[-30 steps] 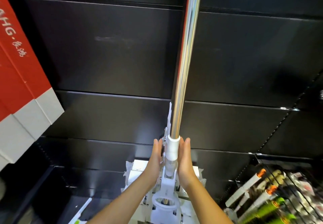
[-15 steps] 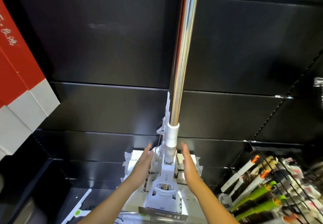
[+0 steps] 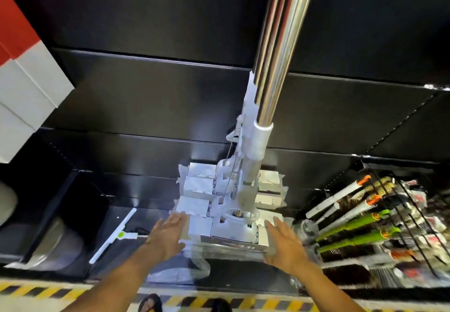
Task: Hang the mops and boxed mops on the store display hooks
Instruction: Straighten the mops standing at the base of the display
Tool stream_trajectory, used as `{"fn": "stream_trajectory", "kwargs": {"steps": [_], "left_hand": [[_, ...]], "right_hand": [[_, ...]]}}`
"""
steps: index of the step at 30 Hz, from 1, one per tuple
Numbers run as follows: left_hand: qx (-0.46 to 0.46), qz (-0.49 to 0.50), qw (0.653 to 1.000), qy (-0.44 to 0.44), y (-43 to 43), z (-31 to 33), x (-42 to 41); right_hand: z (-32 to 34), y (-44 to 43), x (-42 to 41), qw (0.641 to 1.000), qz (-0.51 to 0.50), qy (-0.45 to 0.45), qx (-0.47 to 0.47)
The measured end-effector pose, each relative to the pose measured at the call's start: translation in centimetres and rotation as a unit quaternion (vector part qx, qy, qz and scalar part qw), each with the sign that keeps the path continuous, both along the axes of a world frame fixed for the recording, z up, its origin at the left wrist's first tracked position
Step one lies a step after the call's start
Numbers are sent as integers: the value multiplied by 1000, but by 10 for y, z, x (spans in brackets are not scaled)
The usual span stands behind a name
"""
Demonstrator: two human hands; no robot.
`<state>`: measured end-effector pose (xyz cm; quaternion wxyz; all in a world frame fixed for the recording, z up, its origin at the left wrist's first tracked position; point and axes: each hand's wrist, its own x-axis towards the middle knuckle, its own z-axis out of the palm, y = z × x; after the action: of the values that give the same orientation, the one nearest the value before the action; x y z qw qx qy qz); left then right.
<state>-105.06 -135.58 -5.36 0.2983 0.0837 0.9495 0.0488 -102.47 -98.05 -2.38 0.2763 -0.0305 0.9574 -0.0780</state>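
Black shelving (image 3: 146, 107) backs mop (image 3: 253, 146), flanked by left grip (image 3: 168, 233), right grip (image 3: 285, 243)

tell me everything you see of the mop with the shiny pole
The mop is upright against the black wall: a mirror-bright metal pole runs out of the frame's top, joined below to a white plastic collar and hinge. Its flat white head, in clear wrap, is lowest. The left hand and right hand flank the head, open; contact is unclear.

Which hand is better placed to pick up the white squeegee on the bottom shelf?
Left: the left hand hovers open beside the squeegee; the right hand is beyond the mop.
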Motion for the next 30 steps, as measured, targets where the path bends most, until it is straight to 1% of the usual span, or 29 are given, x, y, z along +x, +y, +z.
{"fn": "stream_trajectory", "kwargs": {"steps": [2, 5, 11, 14, 17, 21, 30], "left_hand": [[-13, -2, 1000, 15, 3, -2, 1], [-45, -15, 998, 50, 9, -1, 1], [-78, -29, 992, 99, 15, -8, 3], [-75, -32, 991, 109, 17, -9, 1], [-84, -20, 991, 100, 18, -6, -4], [-70, 8, 996, 58, 20, 2, -14], [-37, 28, 998, 48, 18, 1, -19]], "right_hand": [[-6, -1, -1, 999, 20, 24, 33], [-14, 2, -5, 997, 27, 35, 57], [-24, 10, -12, 997, -15, 71, 38], [-27, 13, -15, 996, -19, 80, 42], [-27, 18, -17, 996, -34, 72, 41], [-25, 21, -22, 997, -59, 40, 37], [-17, 19, -31, 997, -58, 26, 40]]}}
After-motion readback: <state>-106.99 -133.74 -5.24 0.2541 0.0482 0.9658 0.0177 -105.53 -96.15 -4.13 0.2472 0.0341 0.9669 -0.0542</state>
